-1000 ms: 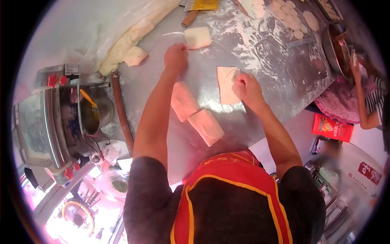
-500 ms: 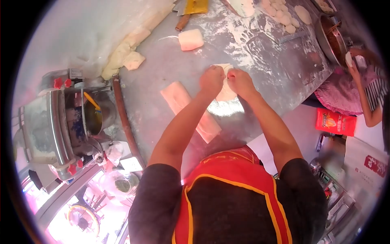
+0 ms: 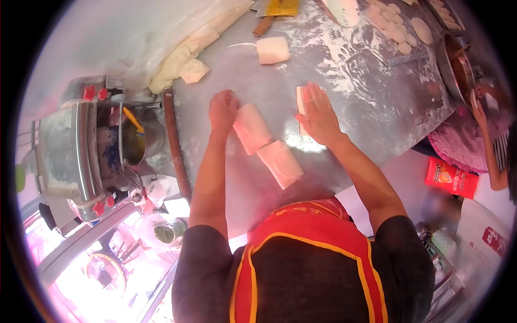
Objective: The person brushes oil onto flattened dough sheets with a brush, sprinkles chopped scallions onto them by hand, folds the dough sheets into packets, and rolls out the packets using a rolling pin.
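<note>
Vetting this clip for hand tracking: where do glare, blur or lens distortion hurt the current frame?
Head view: bright glare on the metal table just below the right hand; head view: lower left blown out; head view: smeared patch below the red packet; head view: fisheye, with black corners and the long brown rod looking bowed.

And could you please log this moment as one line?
right hand: flat on dough piece | left hand: curled beside dough slab | square dough: beyond both hands
</note>
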`<state>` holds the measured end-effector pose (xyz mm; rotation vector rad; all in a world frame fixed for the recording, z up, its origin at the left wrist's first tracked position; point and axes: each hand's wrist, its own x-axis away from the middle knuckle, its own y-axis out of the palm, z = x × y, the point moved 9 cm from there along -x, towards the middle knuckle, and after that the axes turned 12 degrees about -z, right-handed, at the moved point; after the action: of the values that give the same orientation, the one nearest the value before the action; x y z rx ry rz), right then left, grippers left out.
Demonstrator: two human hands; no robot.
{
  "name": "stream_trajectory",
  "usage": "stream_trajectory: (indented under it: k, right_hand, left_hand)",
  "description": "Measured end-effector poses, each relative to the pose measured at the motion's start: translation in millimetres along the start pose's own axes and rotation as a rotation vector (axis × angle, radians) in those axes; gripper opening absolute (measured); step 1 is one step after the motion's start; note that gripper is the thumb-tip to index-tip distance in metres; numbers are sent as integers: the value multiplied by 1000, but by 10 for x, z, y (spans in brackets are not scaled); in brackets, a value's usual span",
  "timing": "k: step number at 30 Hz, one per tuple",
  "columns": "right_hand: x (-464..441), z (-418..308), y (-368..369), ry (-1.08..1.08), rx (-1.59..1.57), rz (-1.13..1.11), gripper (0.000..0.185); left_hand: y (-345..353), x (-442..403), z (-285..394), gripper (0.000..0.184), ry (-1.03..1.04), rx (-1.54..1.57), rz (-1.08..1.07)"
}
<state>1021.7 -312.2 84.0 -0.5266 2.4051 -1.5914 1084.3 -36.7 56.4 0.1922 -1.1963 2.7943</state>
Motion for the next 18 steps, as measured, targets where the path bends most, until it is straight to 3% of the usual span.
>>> stream_trajectory:
  k: [1,4,10,13,16,18]
  right_hand:
    - [-28,29,110,17,33,-16,71]
    - [-105,14,140,76,62,-74,72]
    - [-137,79,212,54,117,-96,74]
    - [-71,40,3,29,53,-123,75]
    - [77,67,233,41,104,-160,75]
    - [18,32,144,7,69,-104,71]
  left_hand:
    - [23,-36,-146,24,-33,122,-60]
    - [-5,-79,-13,19,78,42,-136]
    - [64,-144,70,12,202,-363,-84]
    - [20,-130,-54,13,1,30,-76]
    - [170,14,543,13,79,269,-128]
    - [546,98,901,18,80,271,-198]
